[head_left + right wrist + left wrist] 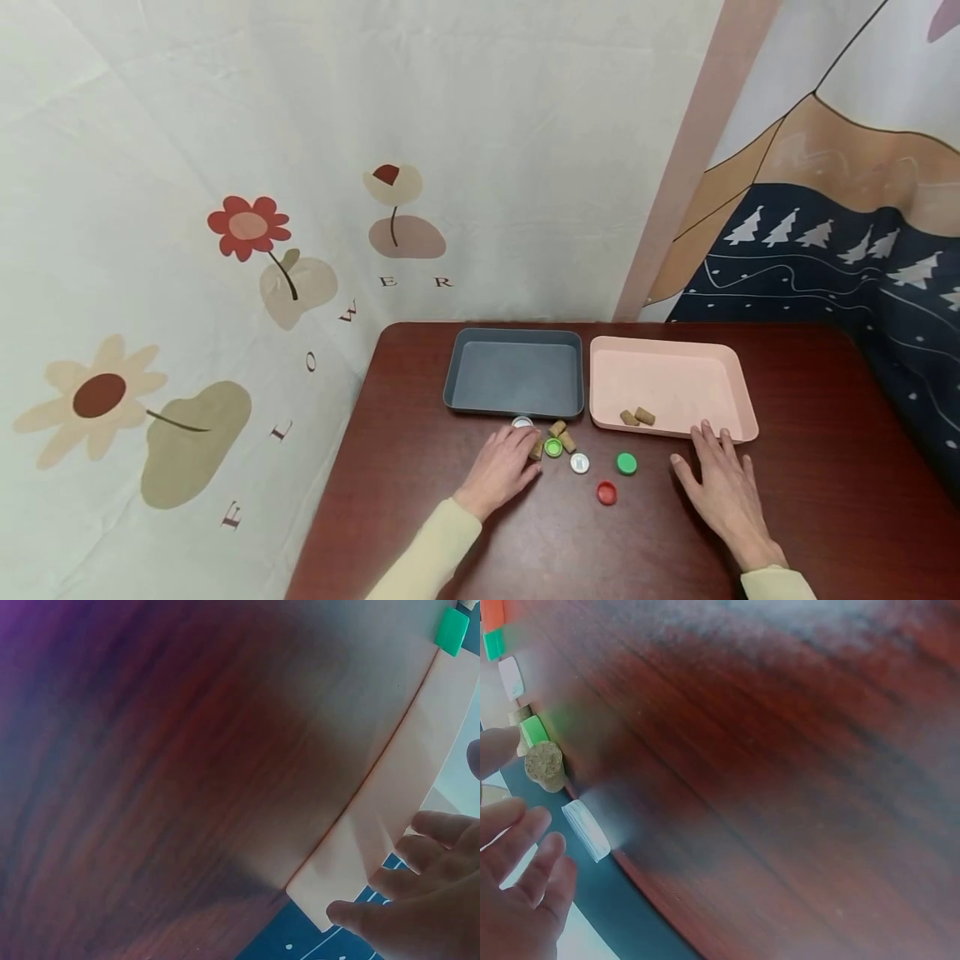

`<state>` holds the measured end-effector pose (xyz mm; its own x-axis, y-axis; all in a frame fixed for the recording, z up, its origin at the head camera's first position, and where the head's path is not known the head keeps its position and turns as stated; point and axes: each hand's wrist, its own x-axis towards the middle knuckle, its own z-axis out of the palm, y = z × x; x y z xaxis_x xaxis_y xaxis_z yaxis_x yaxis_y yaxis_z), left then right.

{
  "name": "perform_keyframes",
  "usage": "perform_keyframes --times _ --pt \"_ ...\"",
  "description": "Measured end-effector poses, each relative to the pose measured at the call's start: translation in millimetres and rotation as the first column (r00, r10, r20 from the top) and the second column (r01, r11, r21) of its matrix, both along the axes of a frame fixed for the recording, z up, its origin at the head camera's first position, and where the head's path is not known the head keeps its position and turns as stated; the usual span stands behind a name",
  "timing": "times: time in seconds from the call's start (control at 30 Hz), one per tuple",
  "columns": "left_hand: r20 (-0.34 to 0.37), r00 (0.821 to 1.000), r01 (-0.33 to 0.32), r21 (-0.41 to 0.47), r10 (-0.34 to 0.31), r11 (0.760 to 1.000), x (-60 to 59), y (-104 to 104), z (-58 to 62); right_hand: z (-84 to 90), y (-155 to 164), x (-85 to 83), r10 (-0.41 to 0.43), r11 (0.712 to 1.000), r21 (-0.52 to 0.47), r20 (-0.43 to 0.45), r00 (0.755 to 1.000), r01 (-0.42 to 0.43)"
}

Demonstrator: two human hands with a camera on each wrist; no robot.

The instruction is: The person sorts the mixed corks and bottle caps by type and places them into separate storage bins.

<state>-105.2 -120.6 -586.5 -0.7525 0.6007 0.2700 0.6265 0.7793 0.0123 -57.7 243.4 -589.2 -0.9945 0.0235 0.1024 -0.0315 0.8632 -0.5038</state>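
My left hand (501,467) hovers with loosely bent fingers over a cork (536,451) and a white bottle cap (522,422), beside the grey tray's front wall. In the left wrist view a gap shows between the fingers and that cork (544,761). Close to its right lie a light green cap (553,447) and two more corks (567,441). My right hand (726,492), fingers spread, is at the front right edge of the pink tray (738,392); whether it touches the rim is unclear. Two corks (644,416) lie inside that tray.
The grey tray (517,375) stands left of the pink one at the back of the dark red table (547,550). Another white cap (580,463), a green cap (626,463) and a red cap (607,492) lie between the hands. Printed cloth (525,167) hangs behind.
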Motion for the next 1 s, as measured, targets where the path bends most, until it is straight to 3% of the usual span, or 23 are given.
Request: perform_keyframes --times 0.4,0.8,1.0 --pt "-0.014 1.000 0.013 -0.023 -0.014 1.000 -4.3 4.7 -2.6 -2.9 -0.1 -0.4 0.008 1.000 0.010 -0.015 1.000 -0.007" --pt "-0.094 0.996 0.010 -0.043 -0.014 0.999 -5.3 7.1 -7.6 -3.6 0.5 -0.9 0.002 1.000 0.009 -0.008 1.000 -0.002" --pt "-0.103 0.995 0.018 0.023 -0.016 1.000 -0.8 8.2 -4.9 -3.8 0.3 -1.6 -0.002 1.000 0.006 -0.011 1.000 0.002"
